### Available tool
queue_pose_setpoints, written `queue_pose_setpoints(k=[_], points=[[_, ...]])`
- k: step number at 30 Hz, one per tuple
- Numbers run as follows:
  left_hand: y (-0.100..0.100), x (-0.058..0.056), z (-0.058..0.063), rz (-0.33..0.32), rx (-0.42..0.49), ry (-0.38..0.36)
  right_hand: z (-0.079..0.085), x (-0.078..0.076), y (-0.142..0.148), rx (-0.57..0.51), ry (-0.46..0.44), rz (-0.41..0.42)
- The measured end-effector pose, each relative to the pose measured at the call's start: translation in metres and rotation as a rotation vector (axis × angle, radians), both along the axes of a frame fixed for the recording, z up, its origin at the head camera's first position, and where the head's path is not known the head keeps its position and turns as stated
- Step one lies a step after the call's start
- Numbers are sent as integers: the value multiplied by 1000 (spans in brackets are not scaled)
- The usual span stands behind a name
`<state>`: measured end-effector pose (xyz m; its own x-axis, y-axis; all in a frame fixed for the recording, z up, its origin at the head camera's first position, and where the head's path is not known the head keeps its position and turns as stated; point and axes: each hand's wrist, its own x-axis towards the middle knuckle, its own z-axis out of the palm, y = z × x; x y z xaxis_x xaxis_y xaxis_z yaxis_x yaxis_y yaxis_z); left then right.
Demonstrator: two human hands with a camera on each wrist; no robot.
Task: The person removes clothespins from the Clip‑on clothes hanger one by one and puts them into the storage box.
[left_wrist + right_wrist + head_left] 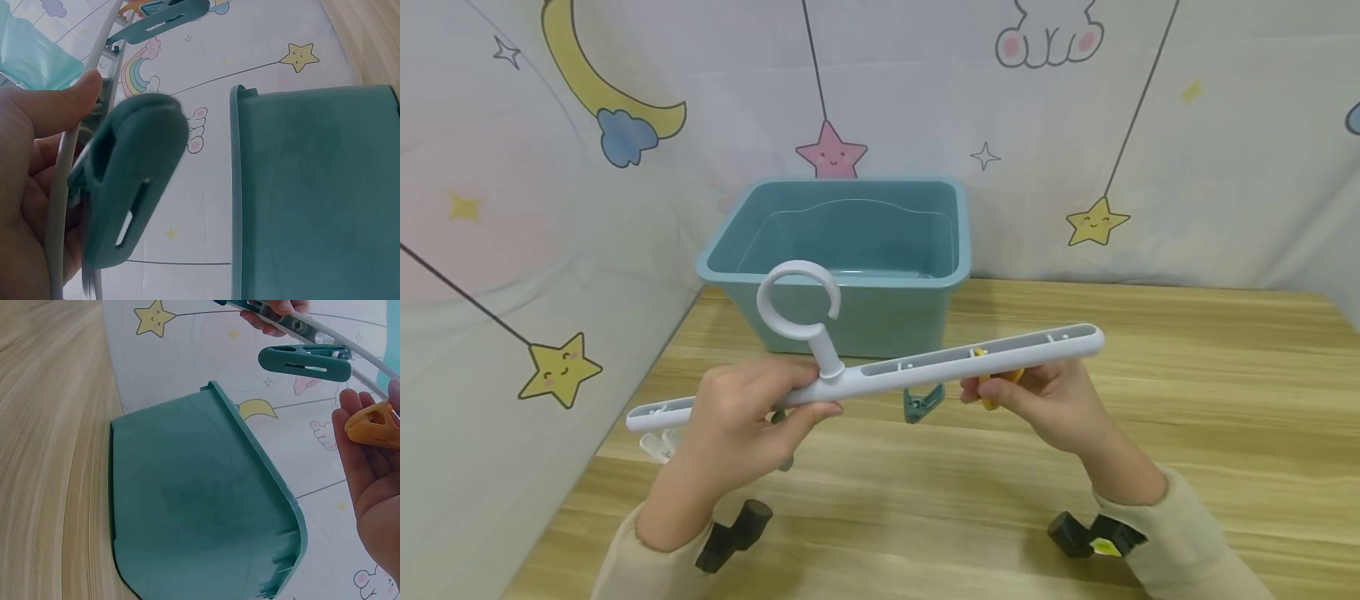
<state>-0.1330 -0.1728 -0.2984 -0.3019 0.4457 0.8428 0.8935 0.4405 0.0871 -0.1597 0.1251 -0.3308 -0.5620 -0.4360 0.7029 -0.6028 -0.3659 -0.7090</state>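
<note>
A white clip hanger (917,375) is held up above the table, its round open hook (767,304) on top. My left hand (737,417) grips the bar just left of the hook, thumb in front. Beneath the bar hang a white clip (658,446), a green clip (134,181) partly behind my left hand, and another green clip (922,403) between the hands. My right hand (1045,400) pinches a yellow-orange clip (375,428) under the bar's right half. Its top shows through the bar's slot in the head view.
A teal plastic bin (842,317) stands behind the hanger on the wood-grain table (1187,417). Patterned cloth (910,92) with stars and a moon hangs behind and at the left. Black wrist cameras (733,533) sit on both wrists.
</note>
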Motion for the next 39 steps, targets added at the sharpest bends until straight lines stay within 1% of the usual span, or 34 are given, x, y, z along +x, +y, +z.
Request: queue_pose_setpoints(k=[3,5,8,12,15,19,21,25,27,32,34,36,39], points=[[0,0,0,-15,1,-1,0,-1,0,-14,14,44],[1,0,0,-24,3,-1,-1,-3,0,-29,17,96],[1,-1,-1,-29,4,8,-1,-6,1,-41,9,211],[1,-2,-2,-53,11,12,-4,-11,2,-35,14,370],[1,-3,-4,-86,19,2,-5,-15,1,-32,34,484],[1,-3,-5,-130,23,-4,-3,-16,0,-9,11,647],[1,-3,-5,-152,25,-7,0,-15,-2,4,-15,718],[3,-2,-5,-193,23,-29,4,-13,-6,32,-33,830],[4,-2,-5,-210,20,-42,3,-13,-8,42,-55,894],[5,-1,-5,-259,6,-72,-5,-19,-13,54,-45,1085],[6,-1,-5,-287,2,-85,-7,-19,-15,62,-41,1134],[7,-1,-5,-307,-1,-97,-9,-17,-16,66,-69,1160],[8,-2,-5,-321,4,-90,-10,-13,-17,77,-120,1186]])
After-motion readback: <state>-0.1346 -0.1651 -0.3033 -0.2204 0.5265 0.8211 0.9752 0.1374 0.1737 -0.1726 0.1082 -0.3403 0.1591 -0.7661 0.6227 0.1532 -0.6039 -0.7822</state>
